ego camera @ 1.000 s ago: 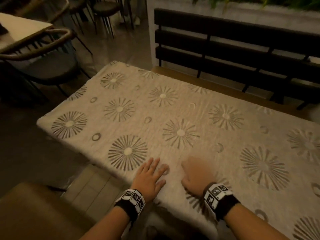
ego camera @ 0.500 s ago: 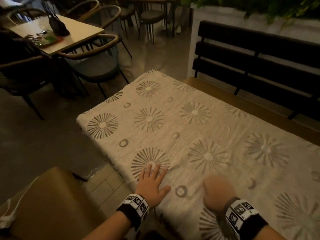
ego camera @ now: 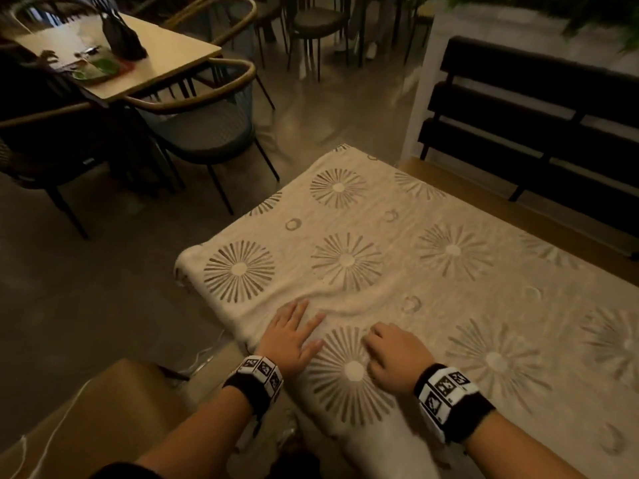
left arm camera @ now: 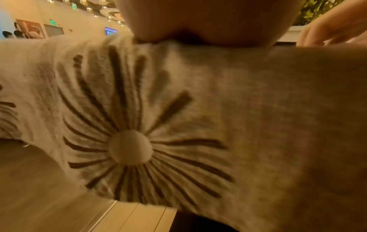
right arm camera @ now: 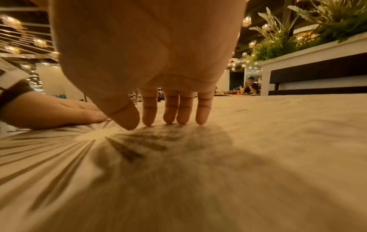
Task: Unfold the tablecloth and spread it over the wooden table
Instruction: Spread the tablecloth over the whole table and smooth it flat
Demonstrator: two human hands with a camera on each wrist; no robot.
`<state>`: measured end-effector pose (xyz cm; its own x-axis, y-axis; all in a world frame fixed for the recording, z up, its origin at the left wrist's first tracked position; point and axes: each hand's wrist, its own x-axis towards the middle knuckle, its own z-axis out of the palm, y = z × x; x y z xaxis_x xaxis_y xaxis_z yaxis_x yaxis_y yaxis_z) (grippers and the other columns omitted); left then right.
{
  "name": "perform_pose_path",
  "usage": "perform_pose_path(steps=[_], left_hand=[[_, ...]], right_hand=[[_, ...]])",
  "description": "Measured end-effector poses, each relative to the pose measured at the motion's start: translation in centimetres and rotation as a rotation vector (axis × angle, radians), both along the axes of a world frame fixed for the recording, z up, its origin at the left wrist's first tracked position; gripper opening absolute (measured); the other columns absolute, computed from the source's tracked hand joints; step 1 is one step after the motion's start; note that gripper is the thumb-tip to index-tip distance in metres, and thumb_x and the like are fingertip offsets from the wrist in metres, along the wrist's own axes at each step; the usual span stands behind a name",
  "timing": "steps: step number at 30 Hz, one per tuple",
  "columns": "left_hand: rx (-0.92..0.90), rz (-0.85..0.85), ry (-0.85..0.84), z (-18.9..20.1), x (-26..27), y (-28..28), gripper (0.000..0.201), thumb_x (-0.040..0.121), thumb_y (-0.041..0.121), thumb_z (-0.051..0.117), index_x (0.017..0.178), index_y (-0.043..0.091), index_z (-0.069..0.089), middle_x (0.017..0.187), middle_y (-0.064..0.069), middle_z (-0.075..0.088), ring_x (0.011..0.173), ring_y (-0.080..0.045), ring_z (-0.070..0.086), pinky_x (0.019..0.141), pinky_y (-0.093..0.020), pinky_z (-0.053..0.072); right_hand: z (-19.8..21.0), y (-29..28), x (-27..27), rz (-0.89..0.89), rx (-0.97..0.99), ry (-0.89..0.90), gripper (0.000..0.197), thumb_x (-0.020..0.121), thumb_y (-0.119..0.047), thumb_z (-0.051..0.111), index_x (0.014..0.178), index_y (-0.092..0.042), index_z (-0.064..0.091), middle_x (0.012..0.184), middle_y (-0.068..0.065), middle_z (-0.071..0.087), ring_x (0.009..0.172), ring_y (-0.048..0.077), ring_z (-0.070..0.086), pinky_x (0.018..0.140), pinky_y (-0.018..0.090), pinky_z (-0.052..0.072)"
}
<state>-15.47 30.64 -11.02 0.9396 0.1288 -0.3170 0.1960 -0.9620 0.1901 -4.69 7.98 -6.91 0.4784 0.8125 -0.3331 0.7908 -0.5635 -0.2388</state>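
beige cloth with brown sunburst prints, the tablecloth [ego camera: 397, 264], lay spread over the wooden table [ego camera: 491, 205], whose bare far edge showed as a strip along the black slatted bench [ego camera: 539, 98]. the cloth's near edge hung over the side closest to the person, and its left end drooped past the table corner. a few soft wrinkles ran across it just beyond the hands.

the left hand [ego camera: 294, 335] rested palm down on the cloth near that near-left corner, fingers straight and slightly fanned, gripping nothing. in the left wrist view only the heel of the palm showed, pressed on the draped fabric [left arm camera: 198, 125]. the right hand [ego camera: 394, 354] sat just beside it, over the rim of a sunburst print. its fingertips [right arm camera: 168, 120] and thumb touched the cloth while the palm arched above it, the fingers bent downward but not pinching any fabric. the two hands were close yet apart.

a tan cushioned seat [ego camera: 86, 409] stood at the near left. further off were a light cafe table [ego camera: 145, 57] with a dark bag on it and round-backed chairs [ego camera: 207, 126]. green plants [right arm camera: 298, 36] rose behind the bench.
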Motion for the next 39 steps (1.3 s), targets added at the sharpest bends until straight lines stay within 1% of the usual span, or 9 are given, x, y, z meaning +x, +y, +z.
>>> perform_pose_path(steps=[4,11,13,16,20,24,26,29,39], left_hand=[[-0.015,0.104,-0.041,-0.5,-0.6,7.0,0.078,0.079,0.076,-0.002,0.149,0.043,0.008,0.162,-0.001,-0.002,0.148,-0.024,-0.006,0.116,-0.043,-0.009],[-0.013,0.692,0.002,-0.5,0.1,20.2,0.069,0.087,0.063,0.015,0.151,0.037,0.010,0.162,-0.004,0.000,0.147,-0.032,-0.002,0.118,-0.053,0.005],[0.015,0.607,-0.025,-0.1,1.4,20.5,0.069,0.087,0.063,0.017,0.151,0.036,0.010,0.162,-0.007,0.001,0.146,-0.037,-0.001,0.117,-0.052,0.001],[-0.053,0.267,-0.045,-0.2,2.5,20.7,0.067,0.088,0.071,0.018,0.149,0.043,0.010,0.162,-0.002,0.001,0.148,-0.026,-0.003,0.118,-0.045,-0.002],[-0.137,0.608,-0.164,-1.1,2.0,25.4,0.065,0.091,0.058,0.033,0.148,0.027,0.030,0.154,-0.013,0.031,0.141,-0.031,0.028,0.117,-0.043,0.020],[-0.380,0.874,0.079,-0.2,2.7,27.9,0.048,0.097,0.049,0.036,0.125,0.012,0.047,0.127,-0.025,0.056,0.116,-0.039,0.054,0.092,-0.037,0.041],[-0.274,0.783,0.209,0.6,3.4,29.1,0.051,0.096,0.054,0.033,0.115,0.010,0.050,0.124,-0.023,0.058,0.113,-0.038,0.055,0.090,-0.036,0.041],[0.006,0.568,0.261,2.7,5.7,30.4,0.062,0.094,0.058,0.034,0.131,0.011,0.047,0.139,-0.018,0.049,0.126,-0.035,0.046,0.104,-0.040,0.038],[0.148,0.081,-0.107,11.2,17.3,21.9,0.058,0.093,0.051,0.043,0.143,0.022,0.037,0.149,-0.007,0.037,0.142,-0.030,0.023,0.111,-0.044,0.030]], right_hand=[[0.9,5.7,2.2,-0.081,-0.160,0.023,0.024,0.079,-0.041,0.047,0.082,-0.019,0.057,0.090,0.005,0.061,0.082,0.028,0.059,0.064,0.029,0.039],[-0.4,14.7,4.9,-0.036,0.097,-0.032,0.032,0.077,-0.034,0.039,0.097,-0.014,0.056,0.101,0.008,0.057,0.091,0.032,0.055,0.069,0.033,0.036],[-1.0,16.8,5.3,0.000,0.131,-0.058,0.037,0.075,-0.033,0.041,0.102,-0.014,0.058,0.105,0.009,0.056,0.093,0.034,0.056,0.069,0.033,0.037],[-1.2,19.3,5.7,-0.045,0.066,-0.062,0.053,0.078,-0.038,0.048,0.129,-0.023,0.048,0.138,0.010,0.044,0.123,0.033,0.042,0.092,0.044,0.039],[-0.9,20.6,5.8,-0.085,-0.031,-0.036,0.063,0.080,-0.046,0.044,0.140,-0.029,0.032,0.149,0.007,0.028,0.132,0.029,0.028,0.100,0.046,0.032],[-0.6,20.8,6.2,-0.082,-0.056,-0.005,0.064,0.078,-0.048,0.046,0.138,-0.029,0.033,0.148,0.007,0.029,0.132,0.030,0.029,0.101,0.047,0.033],[-0.4,20.8,6.6,-0.099,-0.050,0.039,0.061,0.081,-0.045,0.047,0.138,-0.026,0.035,0.148,0.007,0.029,0.132,0.029,0.030,0.103,0.047,0.033],[-0.1,20.0,7.3,-0.169,0.016,0.062,0.057,0.084,-0.042,0.049,0.137,-0.024,0.040,0.150,0.007,0.030,0.135,0.027,0.030,0.107,0.043,0.031],[2.2,13.9,11.5,-0.564,-0.006,0.064,0.061,0.088,-0.040,0.048,0.142,-0.021,0.030,0.156,0.009,0.019,0.142,0.027,0.019,0.110,0.044,0.028]])
